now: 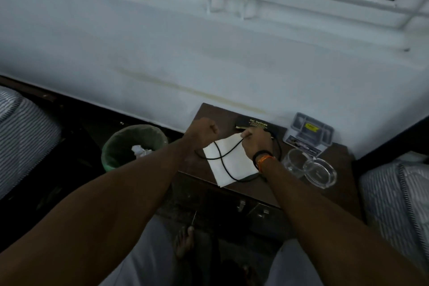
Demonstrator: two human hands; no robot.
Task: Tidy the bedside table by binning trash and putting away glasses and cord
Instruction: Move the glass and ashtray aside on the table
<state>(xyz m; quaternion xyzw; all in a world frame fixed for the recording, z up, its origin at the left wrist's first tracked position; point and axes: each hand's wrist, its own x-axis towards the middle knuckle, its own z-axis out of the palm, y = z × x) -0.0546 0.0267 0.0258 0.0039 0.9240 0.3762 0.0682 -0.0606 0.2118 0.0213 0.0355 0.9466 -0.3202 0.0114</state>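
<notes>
A black cord (224, 160) loops over a white paper sheet (228, 162) on the dark bedside table (336, 158). My left hand (204, 131) is closed in a fist at the cord's left part, above the table's left edge. My right hand (254, 140) pinches the cord near a black glasses case (257, 125) with gold lettering at the back of the table. The cord hangs between both hands and trails round my right wrist. The glasses themselves are not visible.
A green bin (133, 144) with crumpled white paper inside stands left of the table. A clear plastic box (307, 131), a glass (294, 162) and a glass ashtray (319, 173) sit on the right. Striped beds flank both sides. Drawer handles (241, 205) face me.
</notes>
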